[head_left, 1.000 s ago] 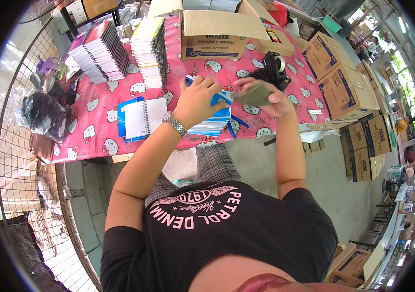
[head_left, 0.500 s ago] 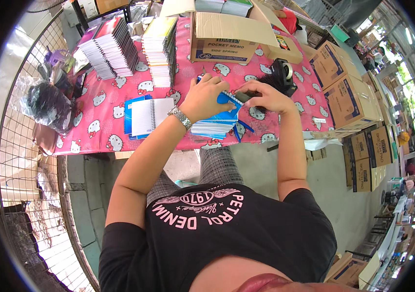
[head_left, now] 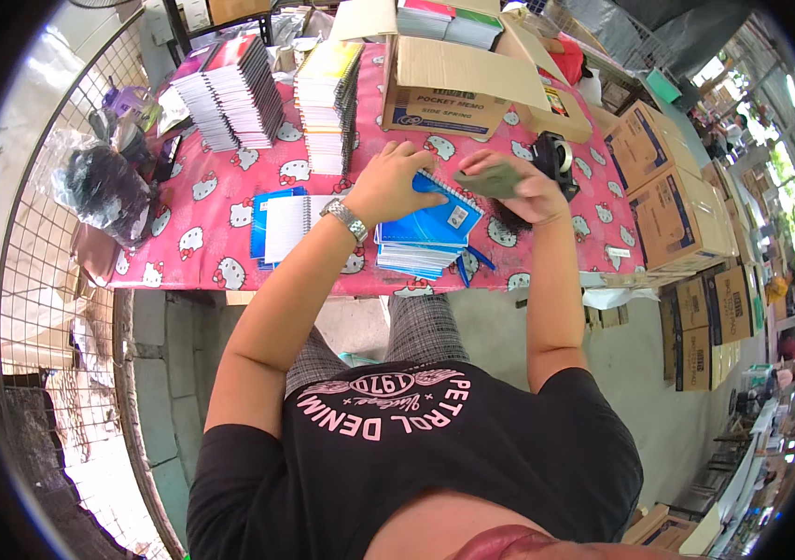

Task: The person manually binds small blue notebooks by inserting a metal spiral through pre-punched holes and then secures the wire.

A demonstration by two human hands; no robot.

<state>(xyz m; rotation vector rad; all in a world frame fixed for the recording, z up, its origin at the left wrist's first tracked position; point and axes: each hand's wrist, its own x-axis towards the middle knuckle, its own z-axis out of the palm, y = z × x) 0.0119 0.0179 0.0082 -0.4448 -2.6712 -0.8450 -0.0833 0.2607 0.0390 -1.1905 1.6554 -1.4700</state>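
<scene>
A blue spiral notebook lies at an angle on top of a stack of notebooks near the table's front edge. My left hand grips its upper left side, thumb on the cover. My right hand holds a flat grey-green pad, perhaps a folded cloth, raised just right of the notebook's spiral and apart from it. Blue-handled pliers lie beside the stack. Left of my left wrist is an open spiral notebook with white pages, over blue-covered ones.
Tall notebook stacks stand at the back left. An open cardboard box is behind my hands, and a black tape dispenser stands to the right. More cartons line the table's right side. A plastic-wrapped bundle sits at the left.
My right hand has lifted the grey-green pad up and right, off the notebook's spiral edge. More of the blue cover shows. My left hand stays on the notebook, and the whole view has shifted slightly.
</scene>
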